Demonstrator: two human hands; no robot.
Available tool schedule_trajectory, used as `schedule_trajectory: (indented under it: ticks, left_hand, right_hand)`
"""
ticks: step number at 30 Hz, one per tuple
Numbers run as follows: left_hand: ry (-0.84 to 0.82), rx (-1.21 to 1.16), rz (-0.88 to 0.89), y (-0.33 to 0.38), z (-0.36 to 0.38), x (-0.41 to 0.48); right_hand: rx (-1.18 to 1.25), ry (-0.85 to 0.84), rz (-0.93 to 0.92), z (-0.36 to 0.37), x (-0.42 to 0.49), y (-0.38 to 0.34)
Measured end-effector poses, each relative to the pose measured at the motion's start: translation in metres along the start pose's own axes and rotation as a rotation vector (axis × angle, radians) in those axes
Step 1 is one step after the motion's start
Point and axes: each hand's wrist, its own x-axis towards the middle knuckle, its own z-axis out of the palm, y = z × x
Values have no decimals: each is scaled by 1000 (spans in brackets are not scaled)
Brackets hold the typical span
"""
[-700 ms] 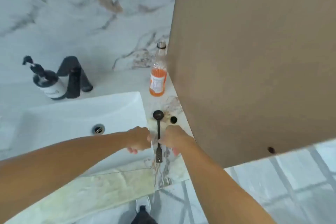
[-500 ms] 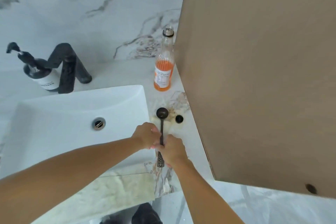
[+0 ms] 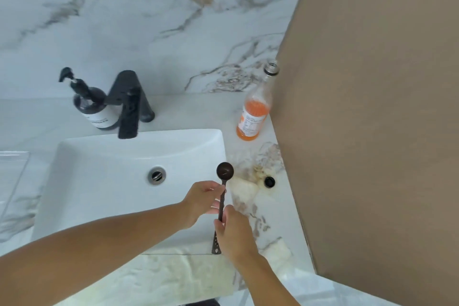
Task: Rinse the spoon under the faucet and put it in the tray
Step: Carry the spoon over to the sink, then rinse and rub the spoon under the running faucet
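Panel: a large brown board is seen filling the right side, standing against the counter edge.
Wall: white marble with grey and tan veins is seen behind the counter.
Counter: marble, veined; the sink is set into it.
Sink: a white rectangular basin with a metal drain near its middle.
Faucet: black, set at the back rim, spout over the basin; no water is seen running.
Soap bottle: dark pump bottle, just left of the faucet.
Bottle: clear, uncapped, with orange liquid, placed beside the panel.
Cap: small, black, laid on the counter right of the spoon's bowl.
Left hand: fingers are curled loosely, the tips pinched on the spoon's stem just below the bowl.
Right hand: fingers are closed round the lower handle; the decorated end is left sticking out below.
Spoon: dark, round-bowled, held in both hands above the sink's right rim, bowl pointed away from the person, well apart from the faucet.
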Motion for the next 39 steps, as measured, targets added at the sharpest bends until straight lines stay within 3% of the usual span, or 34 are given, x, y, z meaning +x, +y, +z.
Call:
schedule_trajectory:
  ticks: [4, 8, 10, 14, 22, 29, 32, 35, 39]
  left_hand:
    - [23, -128, 1, 2, -54, -17]
    - [136, -166, 2, -2, -123, -35]
    - [167, -199, -1, -5, -153, -43]
    - [160, -259, -23, -9, -190, -52]
    - [88, -266, -67, -8, -190, -35]
    - [39, -263, -42, 16, -186, -20]
    - [32, -279, -13, 26, -191, -16]
    - [41, -300, 15, 32, -195, -15]
    - [39, -264, 44, 30, -196, -13]
  right_hand:
    - [-34, -57, -104, 31, 10, -41]
    - [-22, -248, -209, 51, 25, -93]
    - [35, -187, -265, 45, 41, -130]
    - [454, 22, -184, 13, 79, -220]
    - [1118, -299, 153, -26, 115, -293]
    - [1125, -342, 62, -49, 134, -309]
    - [975, -194, 45, -37, 143, -283]
    - [756, -45, 162, -1, 147, -237]
    - [696, -390, 182, 39, 137, -207]
